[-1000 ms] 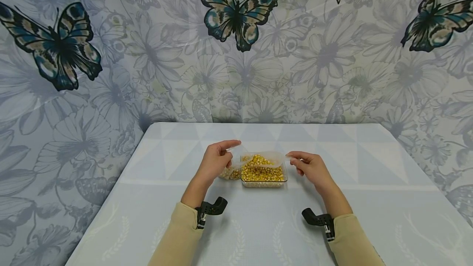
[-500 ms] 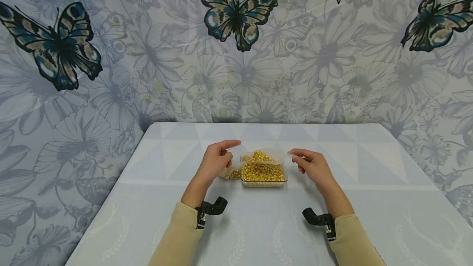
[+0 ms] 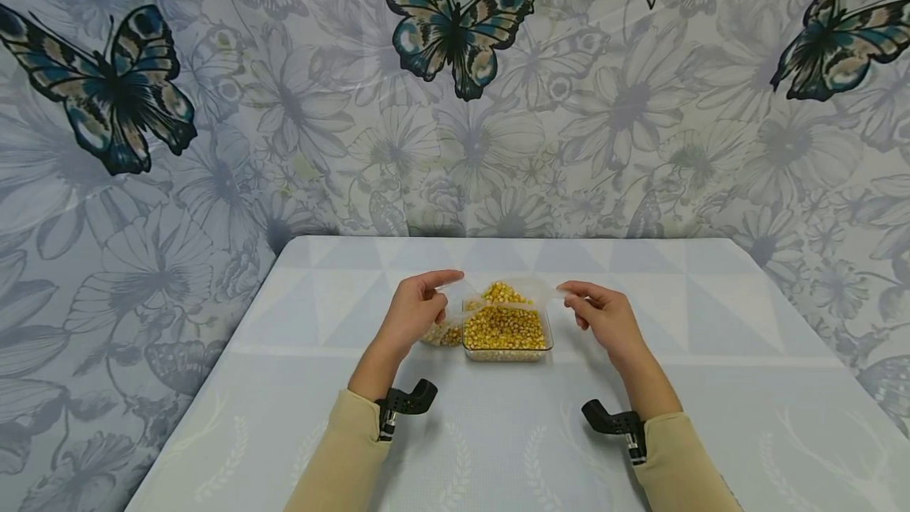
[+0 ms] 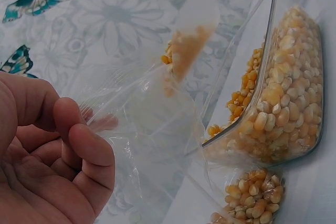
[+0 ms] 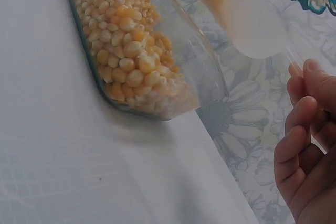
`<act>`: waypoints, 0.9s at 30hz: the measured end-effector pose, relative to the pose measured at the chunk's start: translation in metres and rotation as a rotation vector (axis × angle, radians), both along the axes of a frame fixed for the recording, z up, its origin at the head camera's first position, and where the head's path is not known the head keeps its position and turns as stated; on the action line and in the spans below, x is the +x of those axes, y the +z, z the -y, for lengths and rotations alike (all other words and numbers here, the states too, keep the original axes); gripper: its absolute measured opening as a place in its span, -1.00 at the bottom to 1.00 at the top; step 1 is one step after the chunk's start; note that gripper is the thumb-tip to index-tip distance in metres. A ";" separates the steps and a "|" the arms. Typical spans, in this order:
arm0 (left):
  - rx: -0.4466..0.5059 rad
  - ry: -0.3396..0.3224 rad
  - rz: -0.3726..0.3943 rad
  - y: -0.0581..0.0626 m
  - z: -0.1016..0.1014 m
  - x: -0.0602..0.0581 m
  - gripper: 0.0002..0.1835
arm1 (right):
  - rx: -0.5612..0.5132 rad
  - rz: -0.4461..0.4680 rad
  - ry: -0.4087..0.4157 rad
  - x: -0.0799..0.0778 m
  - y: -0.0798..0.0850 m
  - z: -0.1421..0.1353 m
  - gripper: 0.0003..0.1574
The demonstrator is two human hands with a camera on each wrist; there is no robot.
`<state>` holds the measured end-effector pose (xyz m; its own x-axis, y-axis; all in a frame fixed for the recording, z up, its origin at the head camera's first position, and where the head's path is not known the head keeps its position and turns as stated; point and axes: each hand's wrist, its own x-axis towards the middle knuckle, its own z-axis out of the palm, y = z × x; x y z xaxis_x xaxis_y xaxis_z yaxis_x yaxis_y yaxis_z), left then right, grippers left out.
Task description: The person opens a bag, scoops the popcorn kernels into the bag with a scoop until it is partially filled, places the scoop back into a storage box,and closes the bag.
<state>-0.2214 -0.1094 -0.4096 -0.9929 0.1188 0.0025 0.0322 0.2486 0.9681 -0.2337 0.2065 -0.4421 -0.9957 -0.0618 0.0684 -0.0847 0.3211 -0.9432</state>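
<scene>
My left hand [image 3: 412, 310] pinches the edge of a clear plastic bag [image 4: 157, 116], whose lower end holds some corn kernels [image 4: 254, 195]. Between thumb and fingers, my right hand [image 3: 604, 318] grips the thin handle of a translucent white scoop [image 4: 202, 11]. Corn kernels [image 3: 502, 291] are heaped in this scoop, which is held above the back of a rectangular glass container [image 5: 207, 69]. In the left wrist view the scoop's front end is near the bag's mouth; whether they touch, I cannot tell. More yellow kernels [image 3: 505, 330] lie inside the container.
Container and bag stand side by side on a pale patterned table [image 3: 469, 433], the bag at the container's left. Beyond the table's back edge rises a backdrop [image 3: 490, 164] printed with flowers and butterflies.
The loaded scoop and my right hand have shifted slightly upward and to the right in the head view. My left hand and the bag stay where they were.
</scene>
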 end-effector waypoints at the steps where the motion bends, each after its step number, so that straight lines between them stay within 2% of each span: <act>1: 0.001 0.000 0.001 0.000 0.000 0.000 -0.47 | -0.005 -0.004 -0.003 0.000 0.000 0.000 -0.57; 7: 0.001 0.007 0.001 -0.001 -0.001 -0.001 -0.46 | -0.027 -0.023 -0.023 0.001 0.005 0.002 -0.57; 27: -0.008 0.001 -0.012 -0.001 -0.001 0.000 -0.46 | -0.043 -0.065 -0.001 0.006 0.018 0.008 -0.60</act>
